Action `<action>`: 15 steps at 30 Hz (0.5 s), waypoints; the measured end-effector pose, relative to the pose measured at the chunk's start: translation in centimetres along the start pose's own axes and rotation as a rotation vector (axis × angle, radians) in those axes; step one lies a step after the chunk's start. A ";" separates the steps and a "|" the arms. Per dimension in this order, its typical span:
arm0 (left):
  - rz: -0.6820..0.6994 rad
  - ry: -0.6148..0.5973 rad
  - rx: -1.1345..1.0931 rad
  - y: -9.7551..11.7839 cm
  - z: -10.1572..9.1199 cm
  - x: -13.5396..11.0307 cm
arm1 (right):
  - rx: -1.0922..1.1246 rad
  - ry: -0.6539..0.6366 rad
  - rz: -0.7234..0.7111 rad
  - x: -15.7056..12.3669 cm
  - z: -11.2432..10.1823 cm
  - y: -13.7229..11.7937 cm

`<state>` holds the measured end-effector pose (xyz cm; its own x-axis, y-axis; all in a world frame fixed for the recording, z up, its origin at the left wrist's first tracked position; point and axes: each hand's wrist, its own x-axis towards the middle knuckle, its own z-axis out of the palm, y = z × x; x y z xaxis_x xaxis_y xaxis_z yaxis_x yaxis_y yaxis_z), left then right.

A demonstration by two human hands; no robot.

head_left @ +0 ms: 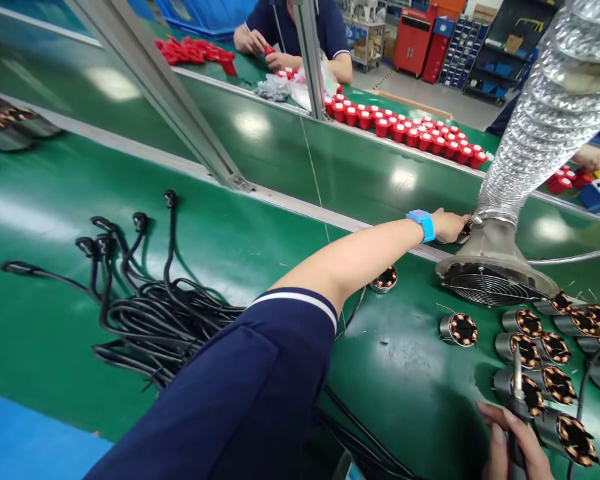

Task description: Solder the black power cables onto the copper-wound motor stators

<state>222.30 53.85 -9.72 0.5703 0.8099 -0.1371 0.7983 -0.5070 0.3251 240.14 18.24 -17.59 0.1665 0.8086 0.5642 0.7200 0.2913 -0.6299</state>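
My left arm reaches across the bench, and my left hand (449, 225) is closed at the edge of a motor stator (464, 233), partly hidden behind the fume hood. At the lower right, my right hand (517, 447) grips a soldering iron (518, 393) with its tip pointing up and away. Several stators with copper windings, among them one stator (525, 350) behind the iron's tip, stand around that hand. A single stator (459, 329) stands apart to the left of the group. Another stator (384, 279) sits under my left forearm, beside a dark cable.
A fume hood with a fan grille (495, 285) hangs from a silver duct (540, 113) above the stators. Black power cords (170, 320) lie bundled at left. Beyond the metal frame (180, 100), a co-worker's hands (267, 57) handle a red part near rows of red cups (410, 133).
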 end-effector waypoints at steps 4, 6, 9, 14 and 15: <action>-0.066 -0.028 -0.010 0.9 0.6 0.2 | 0.041 -0.063 -0.145 0.4 -0.2 1.0; -0.103 0.027 0.001 1.4 1.2 0.0 | 0.054 -0.116 -0.203 0.8 -0.3 1.4; -0.183 0.140 0.033 2.4 1.7 -1.1 | 0.041 -0.107 -0.262 1.4 -0.5 1.5; -0.349 0.205 0.056 2.4 0.0 -3.9 | 0.011 0.048 -0.360 2.6 -0.3 1.4; -0.383 0.205 0.049 2.2 -0.5 -4.6 | 0.028 0.074 -0.368 2.8 -0.3 1.2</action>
<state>221.32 49.16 -7.89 0.1848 0.9816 -0.0488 0.9557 -0.1679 0.2419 241.62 20.67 -16.60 -0.0506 0.6085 0.7919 0.7224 0.5699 -0.3917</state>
